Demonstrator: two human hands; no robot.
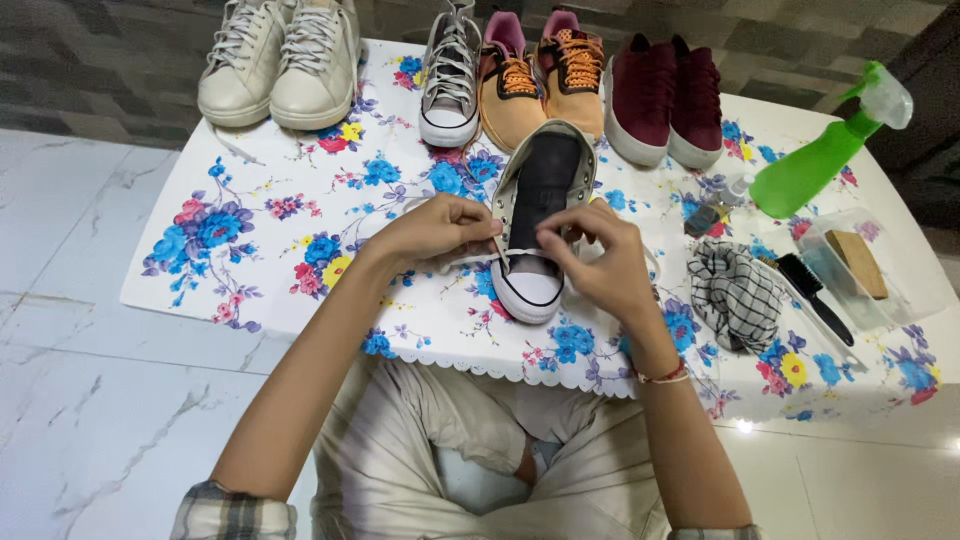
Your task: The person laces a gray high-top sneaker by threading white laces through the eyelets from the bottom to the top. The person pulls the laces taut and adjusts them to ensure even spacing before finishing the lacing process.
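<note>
A grey canvas sneaker with a white toe cap lies on the flowered table cloth, toe toward me. A white shoelace runs across its lowest eyelets. My left hand pinches the lace end at the shoe's left side. On the right side of the shoe my right hand holds the other part of the lace, fingers bent over the tongue.
Along the far edge stand a pair of white sneakers, a single grey sneaker, an orange pair and a maroon pair. To the right lie a green spray bottle, a checked cloth, a black brush and a clear box.
</note>
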